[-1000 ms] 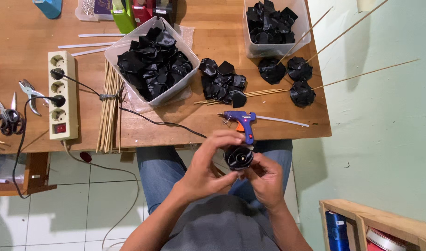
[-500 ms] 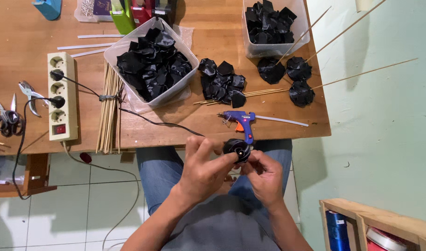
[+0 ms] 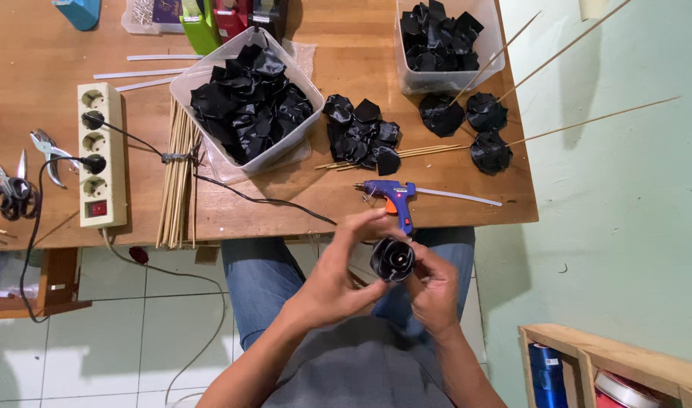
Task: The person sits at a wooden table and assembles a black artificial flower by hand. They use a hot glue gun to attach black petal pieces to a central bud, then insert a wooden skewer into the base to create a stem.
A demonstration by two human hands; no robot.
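Hands meet over the person's lap, just below the bench (image 3: 285,211) edge. The right hand (image 3: 435,291) has its fingers closed around the underside of a black ribbon rose (image 3: 392,258), while the left hand (image 3: 344,272) curls against the flower's left side, fingertips touching its outer petals. Just above, a blue glue gun (image 3: 391,193) lies on the bench. Further back sit loose black petals (image 3: 361,136) and a clear tub (image 3: 248,102) filled with more of them.

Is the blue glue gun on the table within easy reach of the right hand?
Probably yes. The glue gun lies at the table's near edge, just above the right hand, with nothing between. But both hands are holding the black rose, so one must let go first.
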